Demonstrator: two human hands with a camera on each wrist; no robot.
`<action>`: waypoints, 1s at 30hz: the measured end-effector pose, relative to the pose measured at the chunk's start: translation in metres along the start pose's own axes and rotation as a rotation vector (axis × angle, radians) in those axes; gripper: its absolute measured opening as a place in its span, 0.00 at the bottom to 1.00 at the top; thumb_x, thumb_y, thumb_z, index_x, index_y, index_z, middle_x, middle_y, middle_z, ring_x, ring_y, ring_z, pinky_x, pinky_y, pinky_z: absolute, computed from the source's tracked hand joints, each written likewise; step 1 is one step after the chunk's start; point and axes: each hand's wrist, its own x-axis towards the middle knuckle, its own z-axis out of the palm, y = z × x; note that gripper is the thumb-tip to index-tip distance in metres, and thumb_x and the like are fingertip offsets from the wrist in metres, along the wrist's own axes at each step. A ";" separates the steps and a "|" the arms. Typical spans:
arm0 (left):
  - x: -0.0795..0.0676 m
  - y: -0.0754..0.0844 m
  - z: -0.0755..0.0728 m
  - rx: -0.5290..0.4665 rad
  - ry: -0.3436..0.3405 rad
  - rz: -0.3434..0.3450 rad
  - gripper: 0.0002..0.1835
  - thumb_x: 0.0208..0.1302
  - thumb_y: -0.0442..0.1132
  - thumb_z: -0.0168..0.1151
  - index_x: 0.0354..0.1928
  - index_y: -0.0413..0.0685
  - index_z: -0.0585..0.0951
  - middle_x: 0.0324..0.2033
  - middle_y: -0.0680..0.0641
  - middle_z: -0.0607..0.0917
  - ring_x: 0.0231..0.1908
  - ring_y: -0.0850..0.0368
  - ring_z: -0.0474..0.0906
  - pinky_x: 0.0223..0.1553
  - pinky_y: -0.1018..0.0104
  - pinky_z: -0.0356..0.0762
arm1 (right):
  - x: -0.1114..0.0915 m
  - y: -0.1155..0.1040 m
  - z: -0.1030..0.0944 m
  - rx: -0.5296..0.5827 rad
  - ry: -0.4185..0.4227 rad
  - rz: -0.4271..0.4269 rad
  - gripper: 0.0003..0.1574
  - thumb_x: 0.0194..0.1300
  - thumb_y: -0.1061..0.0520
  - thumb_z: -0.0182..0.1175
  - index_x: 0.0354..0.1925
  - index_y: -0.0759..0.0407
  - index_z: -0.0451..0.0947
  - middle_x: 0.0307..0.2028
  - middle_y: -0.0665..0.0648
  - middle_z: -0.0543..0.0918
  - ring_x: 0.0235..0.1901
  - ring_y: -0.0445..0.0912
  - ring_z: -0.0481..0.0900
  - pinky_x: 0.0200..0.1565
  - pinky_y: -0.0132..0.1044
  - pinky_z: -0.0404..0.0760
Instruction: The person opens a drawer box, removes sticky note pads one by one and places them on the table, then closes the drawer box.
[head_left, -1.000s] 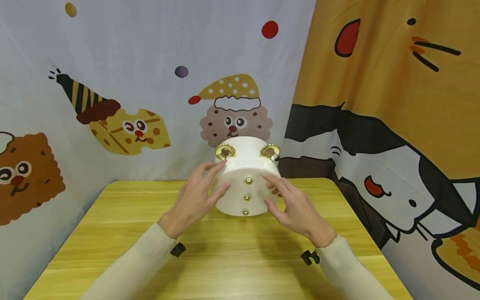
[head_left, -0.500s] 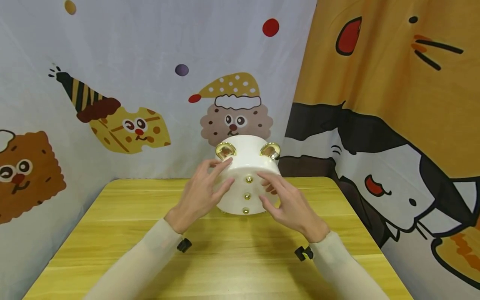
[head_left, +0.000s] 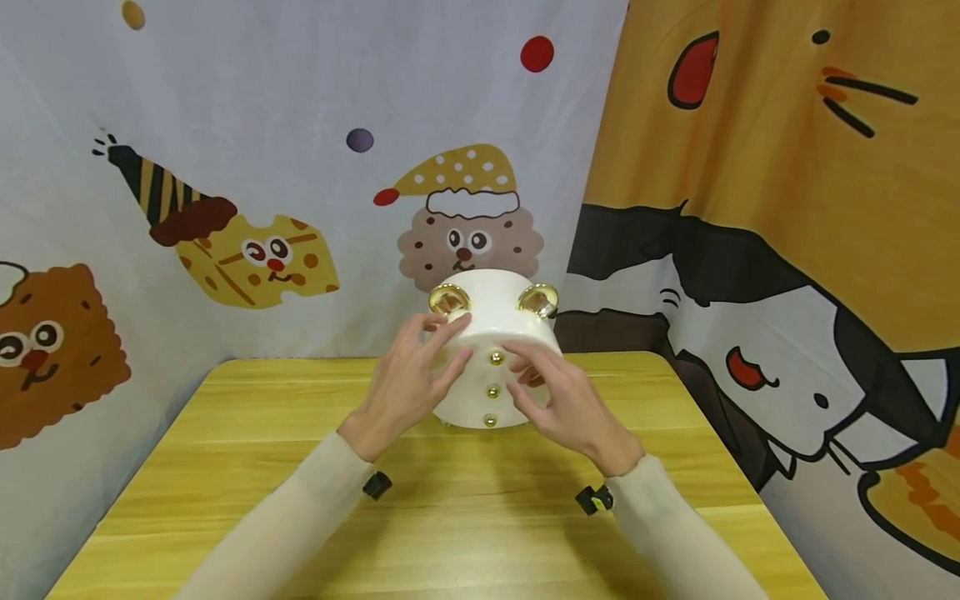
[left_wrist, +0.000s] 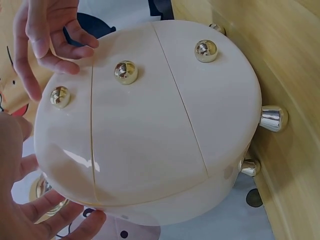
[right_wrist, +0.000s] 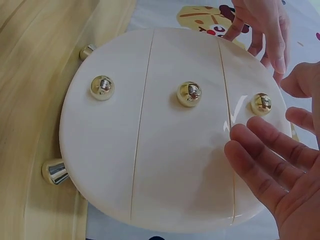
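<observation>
Two hands [head_left: 407,375] [head_left: 573,402] closer together by white box [head_left: 481,377].

We look across a yellow wood-grain table [head_left: 247,417] with rounded far corners, its near part catching a pale sheen of light. Beyond its far edge we see a whitish cloth backdrop [head_left: 262,83] printed with a brown square biscuit [head_left: 67,392] at left, a cheese [head_left: 300,258] in a striped party hat [head_left: 161,187], and a pinkish biscuit [head_left: 427,242] in a spotted nightcap [head_left: 457,171]. At right we have an orange hanging [head_left: 645,125], softly folded, above a large black-and-white cartoon animal [head_left: 787,350].
</observation>
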 end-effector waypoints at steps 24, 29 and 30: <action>0.006 -0.001 0.004 0.010 0.026 -0.003 0.24 0.83 0.46 0.76 0.76 0.59 0.89 0.60 0.37 0.88 0.57 0.40 0.89 0.38 0.55 0.93 | 0.014 0.001 0.019 0.107 0.043 -0.004 0.28 0.80 0.66 0.72 0.74 0.62 0.84 0.47 0.59 0.97 0.41 0.47 0.97 0.47 0.38 0.98; 0.006 -0.003 0.004 0.008 0.035 0.001 0.23 0.83 0.45 0.76 0.75 0.60 0.89 0.59 0.37 0.88 0.55 0.41 0.90 0.37 0.56 0.92 | 0.017 0.001 0.023 0.128 0.040 0.015 0.24 0.81 0.65 0.72 0.70 0.63 0.86 0.45 0.58 0.97 0.41 0.47 0.98 0.47 0.37 0.98; 0.006 -0.003 0.004 0.008 0.034 -0.001 0.23 0.83 0.45 0.76 0.75 0.60 0.89 0.59 0.37 0.88 0.55 0.41 0.90 0.36 0.56 0.92 | 0.018 0.001 0.024 0.127 0.041 0.018 0.23 0.81 0.65 0.72 0.70 0.62 0.86 0.45 0.58 0.97 0.41 0.47 0.98 0.47 0.36 0.98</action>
